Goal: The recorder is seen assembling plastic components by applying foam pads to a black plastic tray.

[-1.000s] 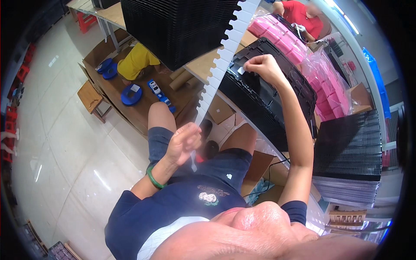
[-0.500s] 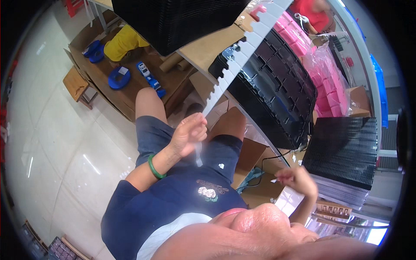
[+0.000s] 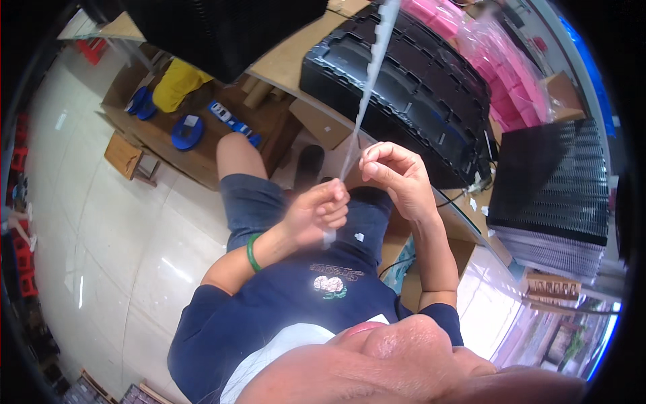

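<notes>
My left hand (image 3: 316, 214), with a green bangle on its wrist, is closed around the lower end of a long white strip (image 3: 374, 67). The strip has notches along one edge and rises past the table, seen nearly edge-on; a short tail shows below the fist. My right hand (image 3: 404, 178) is just right of the strip, thumb and fingers drawn into a pinch at its edge. What those fingertips hold, if anything, is too small to tell. A small white scrap (image 3: 359, 237) lies on my lap.
Black plastic trays (image 3: 404, 87) sit on the table, with more stacks at upper left (image 3: 222, 34) and right (image 3: 552, 182). Pink trays (image 3: 511, 87) are behind. At left, a person in yellow (image 3: 178, 84) is by a blue-and-white toy car (image 3: 232, 123) and a wooden stool (image 3: 123, 156).
My right hand has come from the table edge at right, where it had a white scrap at its fingertips, to the strip. The strip has turned edge-on, and my left hand still grips it.
</notes>
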The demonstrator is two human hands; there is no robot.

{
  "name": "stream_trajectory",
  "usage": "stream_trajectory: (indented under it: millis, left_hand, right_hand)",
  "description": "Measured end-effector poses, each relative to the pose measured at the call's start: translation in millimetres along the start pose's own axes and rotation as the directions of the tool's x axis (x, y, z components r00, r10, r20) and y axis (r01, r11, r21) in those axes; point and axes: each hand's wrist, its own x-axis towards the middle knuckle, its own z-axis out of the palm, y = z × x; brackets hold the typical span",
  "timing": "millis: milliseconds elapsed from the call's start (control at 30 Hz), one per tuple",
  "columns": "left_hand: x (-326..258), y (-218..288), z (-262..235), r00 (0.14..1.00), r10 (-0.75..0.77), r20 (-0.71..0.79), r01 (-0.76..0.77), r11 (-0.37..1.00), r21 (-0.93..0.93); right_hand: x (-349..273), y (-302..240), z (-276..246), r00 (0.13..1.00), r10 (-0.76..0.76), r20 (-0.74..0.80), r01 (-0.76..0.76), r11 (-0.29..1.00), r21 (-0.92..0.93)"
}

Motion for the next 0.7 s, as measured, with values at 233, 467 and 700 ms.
stream_trajectory:
  millis: [233, 467, 700]
  left_hand:
    - [3.0, -8.3, 2.7, 0.996, -0.075, 0.053, 0.076, 0.997, -0.012]
    - [-1.5, 7.6, -6.3, 0.996, 0.082, -0.026, -0.077, 0.987, 0.142]
    - [14.7, -0.9, -7.5, 0.999, -0.015, -0.032, 0.020, 0.986, 0.163]
  right_hand:
    - [-0.6, -4.1, 18.3, 0.994, 0.062, 0.092, -0.068, 0.996, 0.064]
    - [-45.2, -66.7, -50.1, 0.870, -0.287, -0.402, 0.011, 0.825, -0.565]
    - [-45.0, -86.1, -141.6, 0.902, -0.159, -0.402, -0.262, 0.539, -0.801]
